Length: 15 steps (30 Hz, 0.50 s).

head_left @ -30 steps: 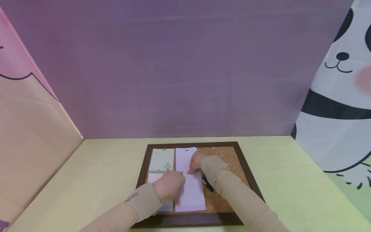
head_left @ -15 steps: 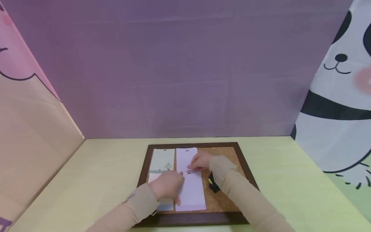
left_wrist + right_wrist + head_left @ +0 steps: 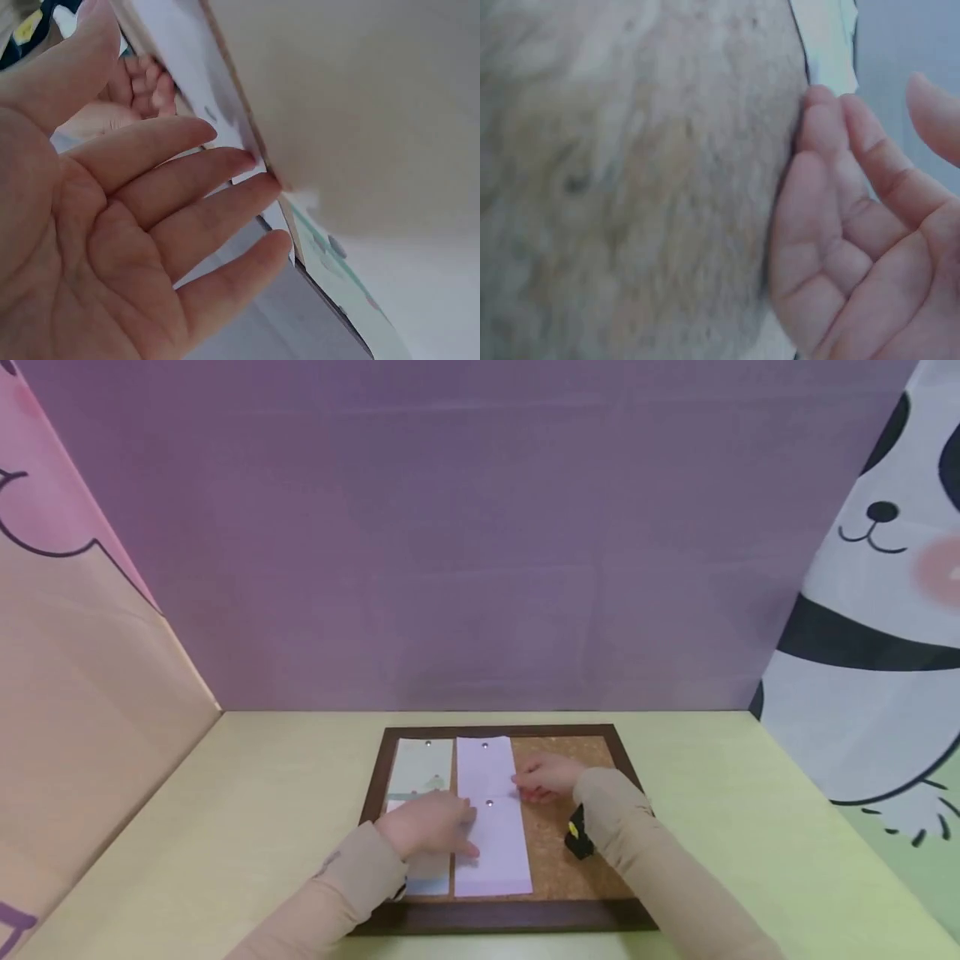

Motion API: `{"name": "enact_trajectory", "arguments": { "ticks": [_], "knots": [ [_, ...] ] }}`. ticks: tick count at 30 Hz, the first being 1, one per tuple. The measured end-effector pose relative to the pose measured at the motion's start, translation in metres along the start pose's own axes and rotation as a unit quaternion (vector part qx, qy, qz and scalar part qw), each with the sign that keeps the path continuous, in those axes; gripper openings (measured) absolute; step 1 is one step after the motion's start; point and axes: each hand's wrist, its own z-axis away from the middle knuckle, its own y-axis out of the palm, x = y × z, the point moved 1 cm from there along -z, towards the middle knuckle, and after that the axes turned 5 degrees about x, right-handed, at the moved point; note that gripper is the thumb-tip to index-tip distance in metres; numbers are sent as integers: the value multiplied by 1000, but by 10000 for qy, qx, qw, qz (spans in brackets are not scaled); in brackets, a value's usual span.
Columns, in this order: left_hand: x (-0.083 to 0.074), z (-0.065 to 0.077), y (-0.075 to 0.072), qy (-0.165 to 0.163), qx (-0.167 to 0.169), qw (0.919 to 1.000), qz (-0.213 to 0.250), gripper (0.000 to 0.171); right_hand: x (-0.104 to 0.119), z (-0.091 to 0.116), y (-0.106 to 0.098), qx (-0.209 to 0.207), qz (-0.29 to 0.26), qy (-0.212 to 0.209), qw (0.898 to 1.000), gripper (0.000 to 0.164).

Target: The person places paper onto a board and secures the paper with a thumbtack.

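In the head view my left hand [image 3: 431, 822] lies over the left column of papers, fingers extended onto the edge of the lower lilac sheet [image 3: 495, 860]. The left wrist view shows its palm [image 3: 112, 247] with straight fingers holding nothing. My right hand [image 3: 551, 777] hovers by the right edge of the upper lilac sheet [image 3: 480, 768], beside bare cork. In the right wrist view its fingers [image 3: 810, 210] bend loosely, with nothing seen between them. A round silver tack [image 3: 490, 803] sits where the lilac sheets meet; another tack [image 3: 485, 746] is at the top.
The papers lie on a cork board [image 3: 566, 877] with a dark brown frame [image 3: 502, 917], on a pale yellow table [image 3: 285, 785]. A pale green sheet [image 3: 420, 764] is tacked at the upper left. A black item with yellow [image 3: 577, 837] is at my right cuff.
My right hand has left the middle tack and drawn back to the right, off the lilac paper. My left hand has stayed nearly in place, its thumb shifted a little upward.
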Motion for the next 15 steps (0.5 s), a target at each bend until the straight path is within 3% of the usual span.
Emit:
{"name": "enact_trajectory", "arguments": {
  "ticks": [4,8,10,15],
  "knots": [
    [5,4,-2,60,-301,9990,327,28,-4,10,-5,-112,530,-77,9985,21],
    [5,9,-7,-205,-923,9945,445,40,-7,23,-8,-286,1104,-409,9926,19],
    [4,12,-10,-401,-1318,9889,548,46,-7,30,-10,-355,1273,-544,9897,20],
    [5,20,-18,-698,-2375,9660,749,34,-13,45,-19,-547,1469,-797,9844,21]
  ]
}}
